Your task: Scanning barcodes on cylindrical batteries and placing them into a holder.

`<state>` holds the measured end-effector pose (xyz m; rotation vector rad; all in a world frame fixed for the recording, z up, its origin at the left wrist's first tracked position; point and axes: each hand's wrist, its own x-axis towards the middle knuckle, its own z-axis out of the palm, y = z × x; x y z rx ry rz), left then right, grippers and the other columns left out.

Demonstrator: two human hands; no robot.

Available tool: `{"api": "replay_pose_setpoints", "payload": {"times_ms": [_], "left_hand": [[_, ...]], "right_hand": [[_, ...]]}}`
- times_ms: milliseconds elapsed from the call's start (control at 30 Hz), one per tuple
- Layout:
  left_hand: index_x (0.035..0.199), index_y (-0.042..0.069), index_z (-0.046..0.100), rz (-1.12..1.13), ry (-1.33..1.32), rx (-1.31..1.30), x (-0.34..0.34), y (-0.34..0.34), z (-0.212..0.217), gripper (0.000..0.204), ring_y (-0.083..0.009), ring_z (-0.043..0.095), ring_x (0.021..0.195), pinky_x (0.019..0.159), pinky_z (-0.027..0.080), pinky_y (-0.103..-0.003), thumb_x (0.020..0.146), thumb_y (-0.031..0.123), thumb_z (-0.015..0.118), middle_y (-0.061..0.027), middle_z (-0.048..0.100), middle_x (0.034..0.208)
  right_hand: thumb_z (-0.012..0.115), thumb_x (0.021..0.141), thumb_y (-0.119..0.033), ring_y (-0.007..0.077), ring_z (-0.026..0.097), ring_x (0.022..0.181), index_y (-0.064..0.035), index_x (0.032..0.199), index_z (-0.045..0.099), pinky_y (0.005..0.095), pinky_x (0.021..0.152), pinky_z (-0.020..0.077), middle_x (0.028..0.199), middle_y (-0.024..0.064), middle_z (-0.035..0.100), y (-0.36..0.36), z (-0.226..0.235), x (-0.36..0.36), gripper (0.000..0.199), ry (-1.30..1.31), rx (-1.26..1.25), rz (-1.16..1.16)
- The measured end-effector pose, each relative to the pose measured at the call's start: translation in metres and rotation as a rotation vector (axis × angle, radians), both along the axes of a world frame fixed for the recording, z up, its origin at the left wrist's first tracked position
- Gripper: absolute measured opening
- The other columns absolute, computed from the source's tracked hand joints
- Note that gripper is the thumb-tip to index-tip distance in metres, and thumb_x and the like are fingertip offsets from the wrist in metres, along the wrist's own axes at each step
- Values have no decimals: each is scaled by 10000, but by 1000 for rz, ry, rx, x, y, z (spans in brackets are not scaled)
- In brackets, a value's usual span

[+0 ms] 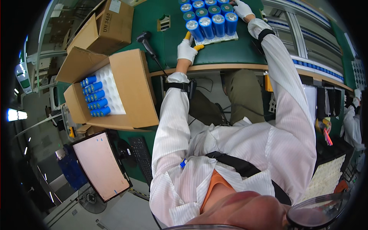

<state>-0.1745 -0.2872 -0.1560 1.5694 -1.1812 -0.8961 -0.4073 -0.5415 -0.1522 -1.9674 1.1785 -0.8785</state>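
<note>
A block of blue cylindrical battery cells (218, 25) stands upright in a white plastic holder (218, 40) at the top of the view. My left hand (186, 50), in a white glove with yellow fingertips, grips the holder's near left corner. Its thumb lies along the front edge and a finger runs up the left side. My right hand (242, 9), gloved in white too, holds the block's far right side, with its fingertips partly cut off by the picture's edge. Some cell tops are silver with a pale ring, others dark green.
A barcode scanner (147, 40) lies left of the block on the green mat (168, 50). An open cardboard box (134, 84) holds more blue cells in white foam, with another box (113, 28) behind. Metal rails (293, 28) run on the right. Monitor (101, 165) and keyboard (140, 155) sit lower left.
</note>
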Motion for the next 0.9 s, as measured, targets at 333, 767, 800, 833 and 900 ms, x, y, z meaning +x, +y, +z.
{"api": "replay_pose_setpoints", "payload": {"times_ms": [333, 767, 800, 833, 900], "left_hand": [[1413, -74, 380, 61, 385, 1, 22, -28, -2, 747, -292, 534, 1271, 991, 529, -369, 753, -165, 719, -211, 511, 1390], [1392, -37, 420, 463, 251, -228, 23, -40, -16, 683, -338, 558, 1240, 973, 537, -379, 752, -257, 514, -215, 551, 1370], [1427, -32, 373, 379, 120, -161, 20, -28, -16, 697, -347, 515, 1295, 1007, 508, -387, 792, -158, 632, -207, 518, 1420], [1433, -31, 368, 319, 41, -153, 16, -19, -16, 719, -350, 510, 1300, 1017, 497, -389, 790, -102, 682, -208, 507, 1431], [1444, -27, 358, 213, -107, -99, 8, -1, -14, 785, -357, 501, 1311, 1037, 476, -394, 785, 11, 783, -209, 485, 1454]], "right_hand": [[419, 966, -9, 137, 602, 595, -30, 1285, 568, 265, 543, 497, 890, 84, 674, -57, -16, 26, 353, -177, 345, 95], [458, 944, -61, 166, 597, 575, -44, 1123, 606, 322, 547, 472, 711, 73, 629, 21, 2, -33, 233, -41, 171, -111], [455, 943, -61, 166, 596, 575, -45, 1125, 606, 324, 548, 473, 712, 74, 628, 33, 1, -40, 237, -44, 181, -109], [451, 943, -60, 165, 596, 576, -45, 1126, 606, 325, 549, 473, 713, 74, 627, 44, 2, -45, 240, -39, 192, -117], [439, 939, -62, 162, 594, 577, -35, 1127, 606, 319, 561, 478, 712, 73, 629, 65, 3, -52, 253, -17, 181, -131]]}}
